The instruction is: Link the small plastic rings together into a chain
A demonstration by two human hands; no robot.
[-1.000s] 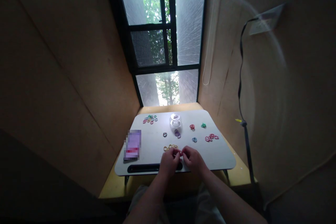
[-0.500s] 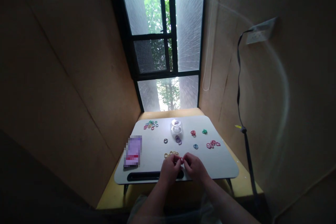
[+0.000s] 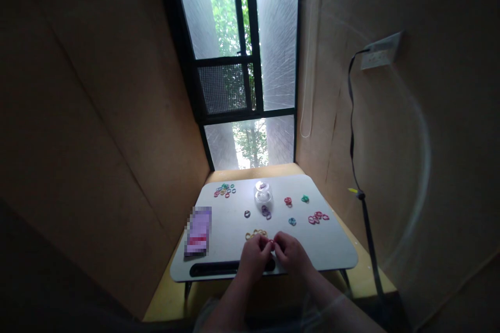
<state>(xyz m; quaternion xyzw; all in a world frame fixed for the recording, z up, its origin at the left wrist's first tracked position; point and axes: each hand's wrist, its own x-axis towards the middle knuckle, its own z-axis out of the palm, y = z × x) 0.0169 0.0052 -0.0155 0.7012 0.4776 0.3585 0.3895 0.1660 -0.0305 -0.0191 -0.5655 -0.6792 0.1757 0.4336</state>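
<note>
Red band (image 3: 272, 242) at the worktop's (image 3: 230, 223) near side

The left hand (image 3: 255, 255) and right hand (image 3: 291, 252) meet around it, each grip pinching it by the fingertips (much of the band is hidden). Yellow bands (image 3: 257, 232) lie just beyond the left hand; farther out, purple bands (image 3: 266, 212) sit beside a clear jar (image 3: 263, 195), mixed bands (image 3: 224, 190) near the far left corner.

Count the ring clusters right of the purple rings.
4: red cluster and green cluster, farther back; blue cluster, in front of red; pink cluster, rightmost. Others may be hidden.
</note>
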